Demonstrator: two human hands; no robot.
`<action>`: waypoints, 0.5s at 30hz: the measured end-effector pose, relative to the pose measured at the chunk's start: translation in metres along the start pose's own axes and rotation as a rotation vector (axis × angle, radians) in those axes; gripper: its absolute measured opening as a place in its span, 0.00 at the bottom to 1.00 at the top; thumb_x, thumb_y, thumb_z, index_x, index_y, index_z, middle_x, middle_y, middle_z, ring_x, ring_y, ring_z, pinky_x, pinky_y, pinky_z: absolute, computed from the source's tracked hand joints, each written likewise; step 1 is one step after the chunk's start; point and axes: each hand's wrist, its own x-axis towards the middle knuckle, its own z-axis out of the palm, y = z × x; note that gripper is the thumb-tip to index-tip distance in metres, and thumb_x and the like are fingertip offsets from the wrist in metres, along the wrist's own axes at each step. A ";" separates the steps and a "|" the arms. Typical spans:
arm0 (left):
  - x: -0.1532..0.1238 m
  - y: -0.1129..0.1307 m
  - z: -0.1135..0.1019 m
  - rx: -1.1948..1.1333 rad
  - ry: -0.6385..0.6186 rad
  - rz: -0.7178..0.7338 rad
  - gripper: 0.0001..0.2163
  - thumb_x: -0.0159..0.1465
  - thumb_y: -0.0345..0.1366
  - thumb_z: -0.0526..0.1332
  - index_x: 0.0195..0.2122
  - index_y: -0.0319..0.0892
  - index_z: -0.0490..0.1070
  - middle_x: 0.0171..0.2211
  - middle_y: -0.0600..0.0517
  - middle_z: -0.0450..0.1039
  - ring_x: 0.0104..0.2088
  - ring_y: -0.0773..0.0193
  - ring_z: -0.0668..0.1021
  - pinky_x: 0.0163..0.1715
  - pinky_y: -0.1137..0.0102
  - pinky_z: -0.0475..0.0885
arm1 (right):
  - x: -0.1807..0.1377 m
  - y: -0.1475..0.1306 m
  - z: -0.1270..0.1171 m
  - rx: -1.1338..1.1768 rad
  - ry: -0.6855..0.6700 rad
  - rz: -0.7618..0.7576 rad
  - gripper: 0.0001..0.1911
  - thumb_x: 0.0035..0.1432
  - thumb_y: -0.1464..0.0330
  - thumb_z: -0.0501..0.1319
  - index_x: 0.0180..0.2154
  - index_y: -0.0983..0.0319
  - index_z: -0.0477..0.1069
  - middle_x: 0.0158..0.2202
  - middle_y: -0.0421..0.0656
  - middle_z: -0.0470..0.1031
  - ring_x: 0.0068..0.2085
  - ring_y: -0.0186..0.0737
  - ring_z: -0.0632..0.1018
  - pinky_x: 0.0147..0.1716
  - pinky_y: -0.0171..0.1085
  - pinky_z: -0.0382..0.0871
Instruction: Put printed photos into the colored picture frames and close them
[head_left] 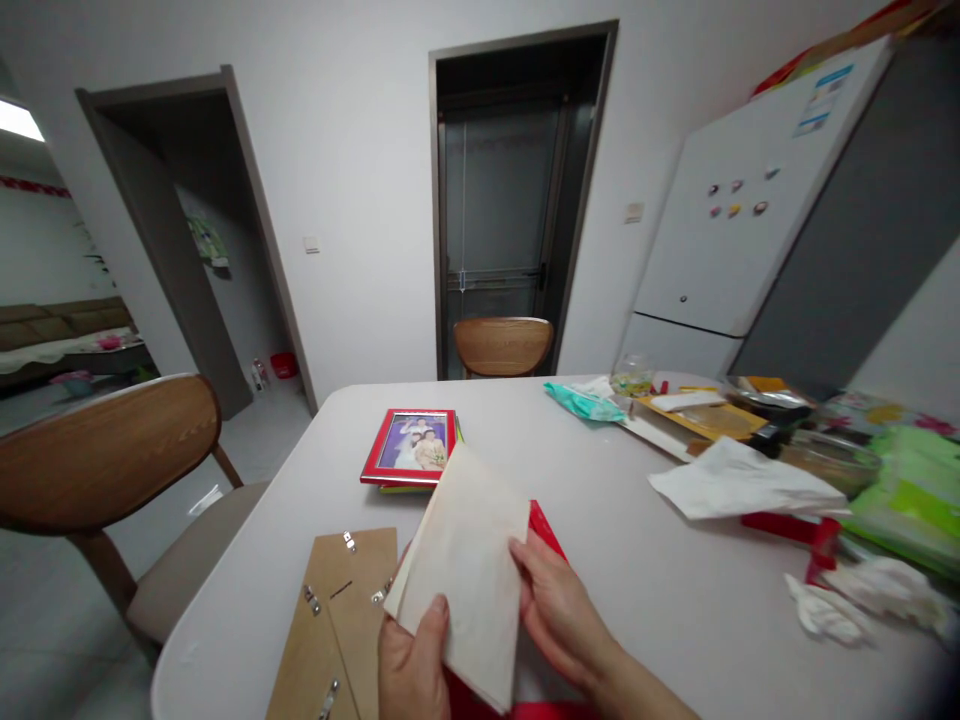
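Between my two hands are off-white sheets of paper (472, 560), at least two of them, tilted and slightly fanned at the left edge. My left hand (412, 655) is closed on their lower left, thumb on top. At the right edge, my right hand (559, 605) pinches the sheets. Something red (546, 530), mostly hidden, shows beneath them. Left of my left hand lies a brown backing board (330, 620) with several metal clips. Beyond the sheets, a red picture frame (370, 462) holding a photo rests on something green-edged.
On the table's right side lie a white paper (742, 480), crumpled tissues (829, 615), a teal packet (583, 402), a glass bowl (829, 460) and a green plastic bag (911, 490). A wooden chair (112, 450) stands at the left, another chair (502, 345) at the far side.
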 end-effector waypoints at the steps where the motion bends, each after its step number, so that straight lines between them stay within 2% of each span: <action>1: 0.002 -0.003 -0.001 -0.013 -0.018 -0.012 0.28 0.53 0.38 0.56 0.54 0.40 0.51 0.49 0.45 0.66 0.49 0.55 0.68 0.47 0.64 0.65 | 0.002 -0.005 -0.009 -0.006 0.013 -0.002 0.21 0.50 0.65 0.53 0.48 0.59 0.59 0.38 0.43 0.74 0.35 0.40 0.74 0.31 0.37 0.68; 4: 0.006 -0.006 -0.011 0.108 -0.135 -0.032 0.26 0.51 0.35 0.57 0.52 0.38 0.55 0.51 0.41 0.63 0.50 0.55 0.68 0.48 0.63 0.64 | 0.006 -0.025 -0.035 -0.132 0.018 0.097 0.24 0.48 0.69 0.53 0.49 0.61 0.58 0.35 0.44 0.75 0.32 0.40 0.75 0.29 0.37 0.68; 7: 0.007 -0.006 -0.020 0.466 -0.273 0.011 0.20 0.51 0.32 0.56 0.47 0.37 0.63 0.49 0.42 0.66 0.50 0.56 0.67 0.50 0.63 0.62 | 0.013 -0.032 -0.054 -0.321 0.007 0.129 0.24 0.46 0.71 0.50 0.48 0.63 0.59 0.34 0.44 0.75 0.30 0.40 0.76 0.27 0.36 0.68; 11: 0.004 -0.015 -0.026 0.892 -0.468 0.213 0.24 0.46 0.26 0.57 0.47 0.42 0.64 0.51 0.46 0.64 0.52 0.56 0.65 0.53 0.61 0.58 | 0.024 -0.020 -0.057 -0.499 -0.005 0.064 0.24 0.45 0.72 0.49 0.47 0.64 0.61 0.34 0.43 0.75 0.30 0.38 0.76 0.26 0.35 0.68; 15: 0.006 -0.024 -0.029 1.112 -0.600 0.382 0.23 0.46 0.28 0.58 0.46 0.39 0.65 0.52 0.42 0.61 0.53 0.53 0.64 0.51 0.58 0.61 | 0.031 -0.011 -0.051 -0.622 0.010 -0.012 0.22 0.44 0.73 0.49 0.44 0.65 0.65 0.32 0.43 0.75 0.30 0.38 0.75 0.26 0.33 0.67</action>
